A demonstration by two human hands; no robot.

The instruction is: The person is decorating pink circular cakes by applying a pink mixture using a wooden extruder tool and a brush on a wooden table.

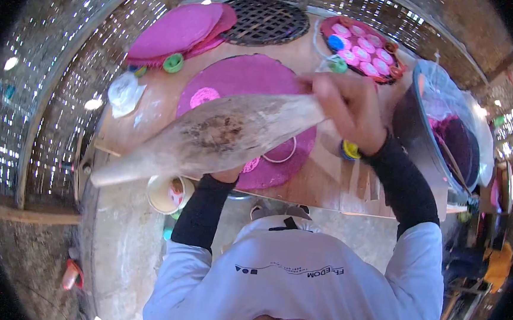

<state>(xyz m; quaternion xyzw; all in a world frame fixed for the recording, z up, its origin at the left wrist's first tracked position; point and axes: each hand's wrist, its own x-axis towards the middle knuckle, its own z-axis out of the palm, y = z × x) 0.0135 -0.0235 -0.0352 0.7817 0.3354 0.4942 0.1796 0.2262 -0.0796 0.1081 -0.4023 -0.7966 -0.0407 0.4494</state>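
My right hand (346, 110) grips the right end of a pale, tapered wooden rolling pin (223, 131), brown-stained on its wide middle and held slanting over the table. My left hand (227, 176) is mostly hidden beneath the pin, its fingers out of sight. Under both lies a large round magenta sheet (244, 75), with a lacy pink round piece (204, 97), another pink piece (250, 165) and a thin white ring (278, 158) on it. A small yellow-and-blue container (349, 151) sits just right of the sheet.
The wooden table (121, 131) holds stacked magenta discs (173, 29), a black woven tray (269, 21), a tray of pink rounds (369, 36), green cups (173, 62), a white bag (125, 94) and a large tub (409, 132). A bucket (162, 195) stands at the front left.
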